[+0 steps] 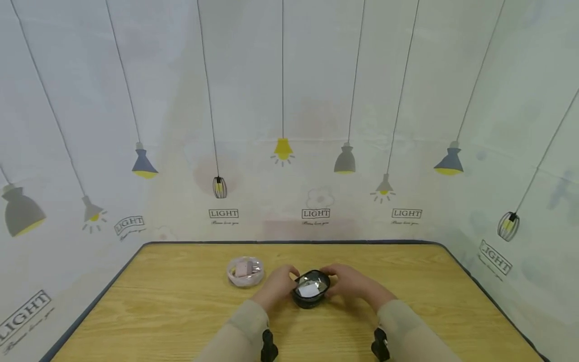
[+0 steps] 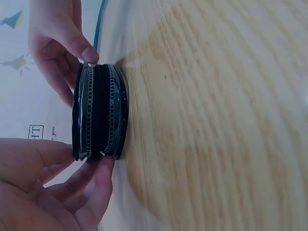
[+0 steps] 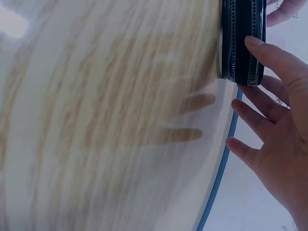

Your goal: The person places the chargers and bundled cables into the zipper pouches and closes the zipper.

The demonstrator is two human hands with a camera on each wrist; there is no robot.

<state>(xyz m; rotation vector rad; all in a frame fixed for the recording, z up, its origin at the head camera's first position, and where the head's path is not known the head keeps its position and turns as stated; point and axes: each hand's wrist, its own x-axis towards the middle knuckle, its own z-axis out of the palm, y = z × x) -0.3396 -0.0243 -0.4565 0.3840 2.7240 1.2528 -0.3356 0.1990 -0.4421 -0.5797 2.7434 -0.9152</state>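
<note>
A small rounded black case [image 1: 307, 302] with a see-through top is on the wooden table, between both hands. Something flat and white [image 1: 309, 289] shows through its top. Two rows of zipper-like teeth run along the side of the case [image 2: 101, 110] in the left wrist view. My left hand [image 1: 279, 286] grips its left side, with fingertips at the lower edge. On the other side my right hand [image 1: 350, 283] holds it with the thumb against the side wall and the index finger at the edge. The other right fingers [image 3: 250, 118] spread away from it.
A clear round dish [image 1: 235, 282] with a pink block [image 1: 244, 268] and small pale pieces stands left of the hands. The wooden table [image 1: 172, 301] has a dark edge and meets a wall covering [image 1: 262, 186] printed with lamps at the back and sides.
</note>
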